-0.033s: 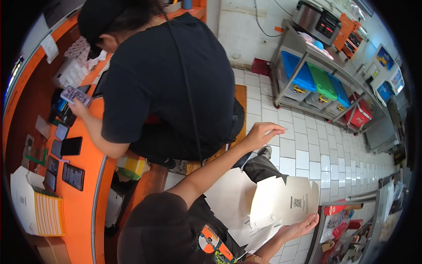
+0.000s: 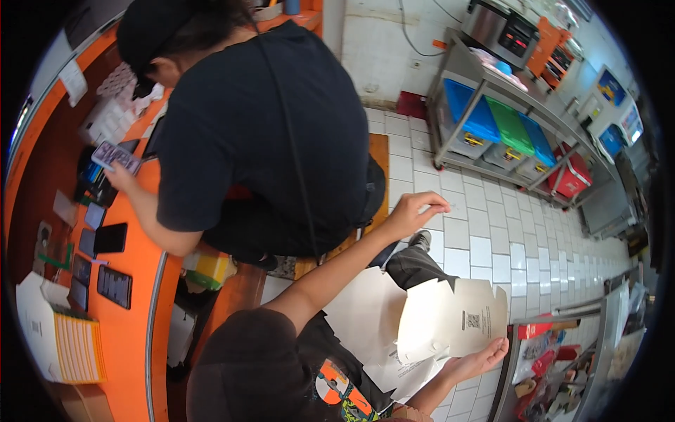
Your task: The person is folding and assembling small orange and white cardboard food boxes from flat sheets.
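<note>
A flat, cream cardboard box blank [image 2: 432, 316] with cut flaps and a printed code square lies partly raised over my lap. My right hand [image 2: 479, 360] holds its right edge, fingers curled against the board. More pale cardboard [image 2: 365, 302] rests beneath it across my legs. Out past the blank, my left hand [image 2: 416, 213] is stretched forward above the tiled floor, apart from the cardboard. Its thumb and fingertips are pressed together, and whatever may be between them is too small to make out.
A person in a dark shirt [image 2: 274, 133] sits ahead, holding a phone [image 2: 116, 156]. Several phones and a stack of folded boxes [image 2: 63, 344] lie on the orange counter [image 2: 133, 316] at left. Lidded bins [image 2: 510, 126] stand on a metal rack at far right; another cluttered shelf [image 2: 555, 366] is near right.
The whole view has shifted slightly. Both hands keep nearly the same pose, and the cardboard is held as before.
</note>
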{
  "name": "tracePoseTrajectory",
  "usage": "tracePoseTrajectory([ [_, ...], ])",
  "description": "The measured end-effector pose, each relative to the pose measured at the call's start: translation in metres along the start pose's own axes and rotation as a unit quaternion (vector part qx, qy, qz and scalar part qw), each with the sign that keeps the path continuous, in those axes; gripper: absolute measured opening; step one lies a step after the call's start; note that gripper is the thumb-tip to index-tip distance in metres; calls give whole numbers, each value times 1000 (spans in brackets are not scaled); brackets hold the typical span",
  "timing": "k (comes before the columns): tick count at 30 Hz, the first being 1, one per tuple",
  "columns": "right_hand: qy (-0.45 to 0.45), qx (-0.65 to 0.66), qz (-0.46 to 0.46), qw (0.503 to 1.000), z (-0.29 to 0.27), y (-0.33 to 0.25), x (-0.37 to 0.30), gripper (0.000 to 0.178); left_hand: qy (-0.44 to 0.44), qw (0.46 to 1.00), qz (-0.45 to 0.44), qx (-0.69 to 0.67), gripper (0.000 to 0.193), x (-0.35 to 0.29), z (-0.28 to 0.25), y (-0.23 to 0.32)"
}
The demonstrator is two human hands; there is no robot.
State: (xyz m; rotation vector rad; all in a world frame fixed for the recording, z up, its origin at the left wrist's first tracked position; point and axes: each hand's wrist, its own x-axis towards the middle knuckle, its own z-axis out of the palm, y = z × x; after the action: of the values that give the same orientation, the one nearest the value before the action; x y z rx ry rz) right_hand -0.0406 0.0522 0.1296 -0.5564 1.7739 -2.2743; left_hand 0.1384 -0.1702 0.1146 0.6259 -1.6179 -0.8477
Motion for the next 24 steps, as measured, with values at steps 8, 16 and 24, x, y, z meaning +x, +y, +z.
tracePoseTrajectory([
  [8,-20,38,26,999,8,-11,-8,18,-11,997,73,40,6,-2,5,-8],
  [16,-37,94,19,995,0,-2,0,13,62,990,-6,-124,6,13,16,-22],
  [24,-44,74,-10,996,-2,0,-4,13,215,942,164,199,19,36,17,-19],
])
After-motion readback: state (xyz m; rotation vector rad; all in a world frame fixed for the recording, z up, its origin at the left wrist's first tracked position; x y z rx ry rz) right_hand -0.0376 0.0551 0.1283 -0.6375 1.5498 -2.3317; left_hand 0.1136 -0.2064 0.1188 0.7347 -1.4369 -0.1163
